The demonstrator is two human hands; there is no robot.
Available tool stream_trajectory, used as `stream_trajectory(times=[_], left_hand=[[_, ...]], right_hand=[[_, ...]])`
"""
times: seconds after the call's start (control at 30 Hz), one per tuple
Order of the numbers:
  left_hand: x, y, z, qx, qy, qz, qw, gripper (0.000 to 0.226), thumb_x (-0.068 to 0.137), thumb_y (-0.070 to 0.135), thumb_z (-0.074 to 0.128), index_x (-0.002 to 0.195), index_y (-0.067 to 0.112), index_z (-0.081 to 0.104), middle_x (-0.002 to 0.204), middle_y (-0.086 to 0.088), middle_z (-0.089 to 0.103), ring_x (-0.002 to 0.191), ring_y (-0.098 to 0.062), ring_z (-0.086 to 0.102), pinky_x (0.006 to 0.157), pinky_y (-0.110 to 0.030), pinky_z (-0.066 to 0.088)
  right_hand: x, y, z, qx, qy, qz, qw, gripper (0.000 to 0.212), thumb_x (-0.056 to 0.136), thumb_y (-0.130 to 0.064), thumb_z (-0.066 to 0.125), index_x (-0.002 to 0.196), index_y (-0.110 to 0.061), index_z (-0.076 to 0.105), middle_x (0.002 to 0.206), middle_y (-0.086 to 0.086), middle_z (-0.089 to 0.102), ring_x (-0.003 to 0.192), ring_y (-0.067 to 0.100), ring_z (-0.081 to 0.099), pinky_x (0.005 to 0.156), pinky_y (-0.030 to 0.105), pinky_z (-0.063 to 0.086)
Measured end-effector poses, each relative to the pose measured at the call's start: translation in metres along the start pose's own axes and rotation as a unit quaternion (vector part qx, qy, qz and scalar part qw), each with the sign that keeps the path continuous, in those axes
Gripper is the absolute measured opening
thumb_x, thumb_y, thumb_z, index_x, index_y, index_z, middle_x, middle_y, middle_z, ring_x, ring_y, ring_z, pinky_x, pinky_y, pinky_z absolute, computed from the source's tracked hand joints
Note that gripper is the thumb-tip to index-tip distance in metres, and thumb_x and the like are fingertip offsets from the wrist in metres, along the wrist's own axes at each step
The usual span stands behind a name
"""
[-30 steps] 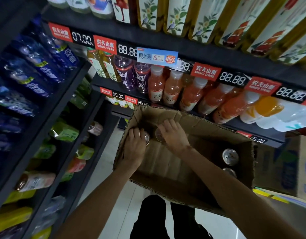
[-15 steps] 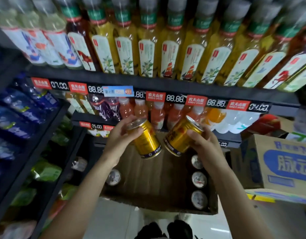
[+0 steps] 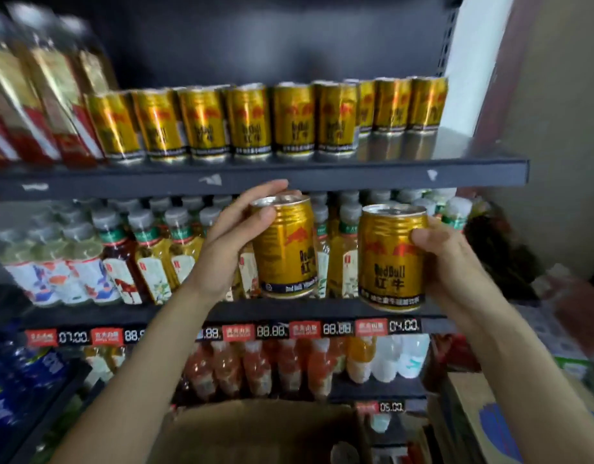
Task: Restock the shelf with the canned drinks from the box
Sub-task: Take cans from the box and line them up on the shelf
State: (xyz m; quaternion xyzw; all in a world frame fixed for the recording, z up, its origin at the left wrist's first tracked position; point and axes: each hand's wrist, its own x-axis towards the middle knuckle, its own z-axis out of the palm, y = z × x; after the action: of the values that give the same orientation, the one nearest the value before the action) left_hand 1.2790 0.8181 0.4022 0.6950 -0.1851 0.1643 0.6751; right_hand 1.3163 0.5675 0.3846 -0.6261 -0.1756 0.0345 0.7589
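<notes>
My left hand [image 3: 232, 236] grips a gold can [image 3: 285, 249] upright, just under the edge of the top shelf [image 3: 255, 177]. My right hand [image 3: 453, 262] holds a second gold can [image 3: 391, 259] beside it, slightly lower. Several matching gold cans [image 3: 255, 123] stand in a row on the top shelf, with bare shelf surface at its right end [image 3: 456, 145]. The open cardboard box [image 3: 262, 426] sits low in front of me, with one can top [image 3: 344, 452] showing inside.
Boxed goods [image 3: 27, 105] fill the top shelf's left end. Tea bottles [image 3: 148, 259] crowd the shelf behind my hands, and juice bottles [image 3: 288, 363] the one below. A blue-printed carton [image 3: 496, 426] stands at the lower right. A wall [image 3: 550, 128] bounds the shelving on the right.
Both hands lifted a gold can each out of the box and raised them to just below the top shelf. The cans turned from tilted to upright, and my view swung upward.
</notes>
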Motion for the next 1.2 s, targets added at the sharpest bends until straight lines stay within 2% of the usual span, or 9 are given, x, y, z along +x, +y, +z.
stream_trajectory(times=[0.07, 0.1, 0.17, 0.3, 0.47, 0.57, 0.9, 1.07, 1.2], left_hand=[[0.027, 0.02, 0.013, 0.015, -0.015, 0.038, 0.999, 0.043, 0.078, 0.039, 0.066, 0.117, 0.025, 0.061, 0.115, 0.006, 0.067, 0.109, -0.013, 0.061, 0.083, -0.024, 0.051], [0.04, 0.028, 0.02, 0.02, -0.02, 0.055, 0.998, 0.037, 0.083, 0.033, 0.062, 0.118, 0.022, 0.059, 0.113, 0.007, 0.068, 0.108, -0.012, 0.061, 0.083, -0.023, 0.051], [0.065, 0.042, 0.035, 0.036, -0.022, 0.086, 0.995, 0.031, 0.086, 0.022, 0.052, 0.116, 0.02, 0.058, 0.108, 0.01, 0.069, 0.106, -0.008, 0.062, 0.084, -0.02, 0.049], [0.107, 0.065, 0.066, 0.119, -0.021, 0.125, 0.985, 0.031, 0.082, 0.031, 0.055, 0.113, 0.03, 0.059, 0.111, 0.016, 0.063, 0.105, 0.002, 0.057, 0.084, -0.012, 0.044], [0.159, 0.065, 0.102, 0.288, -0.004, 0.139, 0.947, 0.056, 0.073, 0.061, 0.061, 0.123, 0.036, 0.052, 0.131, 0.011, 0.055, 0.123, -0.005, 0.047, 0.101, -0.027, 0.038], [0.185, 0.052, 0.124, 0.346, -0.011, 0.113, 0.931, 0.058, 0.083, 0.049, 0.06, 0.135, 0.027, 0.044, 0.141, 0.007, 0.046, 0.13, -0.011, 0.04, 0.096, -0.023, 0.032], [0.242, 0.015, 0.16, 0.296, 0.015, 0.049, 0.954, 0.045, 0.095, 0.03, 0.05, 0.139, 0.023, 0.04, 0.146, 0.003, 0.039, 0.134, -0.013, 0.033, 0.094, -0.019, 0.032], [0.252, -0.002, 0.161, 0.299, 0.014, 0.023, 0.954, 0.044, 0.097, 0.029, 0.045, 0.14, 0.025, 0.037, 0.149, 0.002, 0.034, 0.136, -0.017, 0.031, 0.101, -0.027, 0.034], [0.253, -0.002, 0.155, 0.3, -0.014, -0.011, 0.954, 0.058, 0.095, 0.039, 0.045, 0.148, 0.032, 0.021, 0.158, 0.002, 0.014, 0.144, -0.018, 0.013, 0.114, -0.038, 0.022]], right_hand=[[0.016, -0.031, -0.011, -0.019, -0.016, -0.04, 0.999, 0.063, 0.048, -0.036, 0.073, 0.108, -0.022, 0.064, 0.099, 0.0, 0.073, 0.097, 0.018, 0.067, 0.088, 0.045, 0.053], [0.024, -0.046, -0.017, -0.03, -0.027, -0.062, 0.997, 0.053, 0.053, -0.035, 0.071, 0.104, -0.023, 0.066, 0.097, -0.001, 0.073, 0.096, 0.016, 0.067, 0.088, 0.042, 0.053], [0.04, -0.072, -0.024, -0.05, -0.043, -0.103, 0.992, 0.037, 0.063, -0.031, 0.063, 0.099, -0.024, 0.068, 0.092, -0.005, 0.074, 0.091, 0.011, 0.068, 0.08, 0.032, 0.057], [0.078, -0.112, -0.044, -0.063, -0.015, -0.152, 0.986, 0.033, 0.076, -0.02, 0.053, 0.108, -0.023, 0.061, 0.089, -0.006, 0.069, 0.079, 0.005, 0.065, 0.058, 0.017, 0.052], [0.128, -0.133, -0.081, -0.153, 0.017, -0.18, 0.972, 0.035, 0.092, -0.004, 0.048, 0.125, -0.014, 0.054, 0.101, 0.002, 0.062, 0.088, 0.012, 0.058, 0.072, 0.023, 0.05], [0.154, -0.131, -0.102, -0.196, 0.017, -0.163, 0.967, 0.037, 0.091, -0.005, 0.05, 0.128, -0.01, 0.051, 0.116, 0.013, 0.058, 0.102, 0.02, 0.056, 0.082, 0.026, 0.05], [0.225, -0.111, -0.137, -0.171, 0.005, -0.085, 0.982, 0.04, 0.09, -0.004, 0.05, 0.129, -0.005, 0.048, 0.119, 0.018, 0.056, 0.105, 0.024, 0.055, 0.086, 0.034, 0.049], [0.239, -0.098, -0.145, -0.16, -0.01, -0.09, 0.983, 0.041, 0.089, -0.004, 0.05, 0.13, -0.009, 0.048, 0.128, 0.023, 0.054, 0.105, 0.024, 0.056, 0.083, 0.029, 0.05], [0.234, -0.1, -0.155, -0.175, -0.043, -0.086, 0.98, 0.051, 0.09, -0.009, 0.047, 0.14, -0.013, 0.039, 0.127, 0.009, 0.053, 0.113, 0.02, 0.051, 0.084, 0.024, 0.046]])
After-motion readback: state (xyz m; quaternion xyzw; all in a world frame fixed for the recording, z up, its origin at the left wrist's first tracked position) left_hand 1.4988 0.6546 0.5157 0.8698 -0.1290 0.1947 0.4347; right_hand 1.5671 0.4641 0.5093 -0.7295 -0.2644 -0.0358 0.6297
